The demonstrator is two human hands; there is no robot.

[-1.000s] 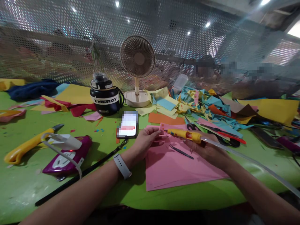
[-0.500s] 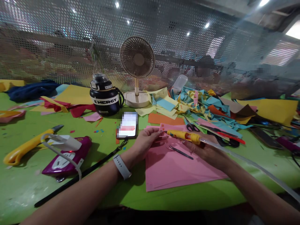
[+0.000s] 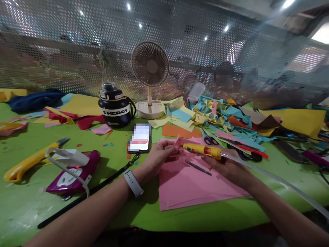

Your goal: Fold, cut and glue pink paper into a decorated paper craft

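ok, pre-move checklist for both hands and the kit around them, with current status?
1. Yellow tool held in right hand: ok.
2. Small pink piece pinched in left hand: ok.
3. Left fingertips well away from the tool's tip: not ok, they are right by it; contact, cannot tell.
4. Tweezers lying free on the pink sheets: ok.
5. Clear tube connected at its far end: cannot tell, runs out of view.
6. Phone screen lit: ok.

The worktop (image 3: 138, 216) was green, the paper (image 3: 187, 190) near its front edge pink, the tool (image 3: 196, 149) yellow, and the bottle (image 3: 117, 119) black with a white band (image 3: 115, 111).
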